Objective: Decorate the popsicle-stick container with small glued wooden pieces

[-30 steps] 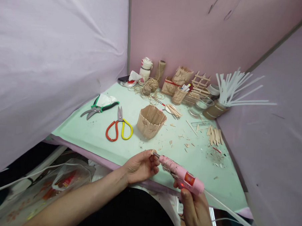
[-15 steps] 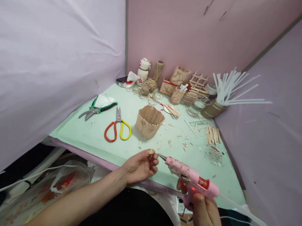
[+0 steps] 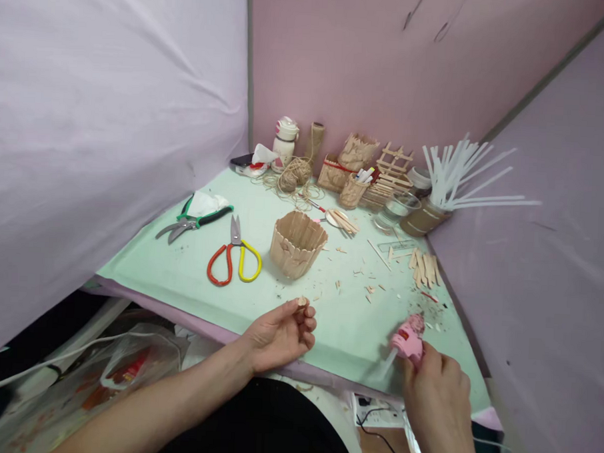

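Between the thumb and fingers of my left hand point(image 3: 282, 336) is a small piece of wood point(image 3: 302, 302), held just above the table's front. My right hand point(image 3: 438, 386) grips a pink hot glue gun point(image 3: 408, 338) low over the table at the right, its nozzle turned away from me and a clear glue stick showing at its rear. Beyond my left hand stands a cup made of wooden sticks point(image 3: 298, 246), upright and open at the top. Scissors point(image 3: 235, 250) with one red and one yellow handle lie left of the cup.
Green-handled pruning shears point(image 3: 192, 223) lie at the left. Wood scraps point(image 3: 369, 289) and flat wooden sticks point(image 3: 424, 268) are scattered on the right. Along the back are twine point(image 3: 297, 176), a white bottle point(image 3: 284, 144), a glass of water point(image 3: 397, 210) and a holder full of glue sticks point(image 3: 425, 217).
My right hand has carried the glue gun away from the wood piece to the right and turned its nozzle away. My left hand has stayed nearly in place with the wood piece.
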A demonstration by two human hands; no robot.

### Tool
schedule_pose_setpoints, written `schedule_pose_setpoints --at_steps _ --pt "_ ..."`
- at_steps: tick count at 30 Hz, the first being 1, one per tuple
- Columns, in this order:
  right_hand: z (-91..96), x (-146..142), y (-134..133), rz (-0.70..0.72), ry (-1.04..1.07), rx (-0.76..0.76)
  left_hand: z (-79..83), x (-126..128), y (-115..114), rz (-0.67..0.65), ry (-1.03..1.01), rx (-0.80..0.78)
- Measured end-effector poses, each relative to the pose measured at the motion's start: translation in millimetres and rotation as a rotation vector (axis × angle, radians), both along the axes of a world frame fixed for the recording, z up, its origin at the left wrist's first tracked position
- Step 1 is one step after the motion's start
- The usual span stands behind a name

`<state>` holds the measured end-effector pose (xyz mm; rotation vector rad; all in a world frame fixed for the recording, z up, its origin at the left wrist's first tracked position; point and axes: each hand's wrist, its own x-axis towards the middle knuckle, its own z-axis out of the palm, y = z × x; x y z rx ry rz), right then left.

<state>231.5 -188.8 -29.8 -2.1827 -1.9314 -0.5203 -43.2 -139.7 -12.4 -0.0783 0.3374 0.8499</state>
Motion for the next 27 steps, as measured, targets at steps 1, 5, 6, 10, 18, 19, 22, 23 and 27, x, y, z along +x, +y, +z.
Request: schedule_pose_setpoints --at_steps 1,5,6,10,18,19,22,23,27 --pt "-6.5 3.9 -1.5 0.003 -0.038 -0.006 1.3 0.4 0.1 0.005 0.003 -0.012" --pt "-5.0 7.9 -6.7 0.071 -0.088 -0.005 4.9 2.2 0.5 0.05 0.029 -0.056" --pt "3.3 4.2 -7.2 0.075 -0.096 0.01 5.3 2.7 0.4 0.06 0.036 -0.066" --pt "48.4 -36.9 -1.7 0.168 0.02 0.264 6.3 5.0 -1.3 0.057 0.021 -0.098" --pt "53.9 -136.8 36.9 0.69 0.411 0.499 4.7 6.9 -2.7 0.063 -0.021 -0.099" --pt "49.5 -140.7 40.0 0.689 0.418 0.504 4.4 7.1 -2.7 0.073 -0.029 -0.097" --pt "40.2 -145.0 45.0 0.677 0.411 0.524 4.3 8.3 -3.3 0.094 -0.073 -0.086" --pt "38.5 -145.3 45.7 0.669 0.408 0.534 4.6 8.9 -3.6 0.094 -0.083 -0.08" --pt "35.7 -147.0 47.4 0.651 0.405 0.572 6.7 10.3 -3.8 0.074 -0.078 -0.053"
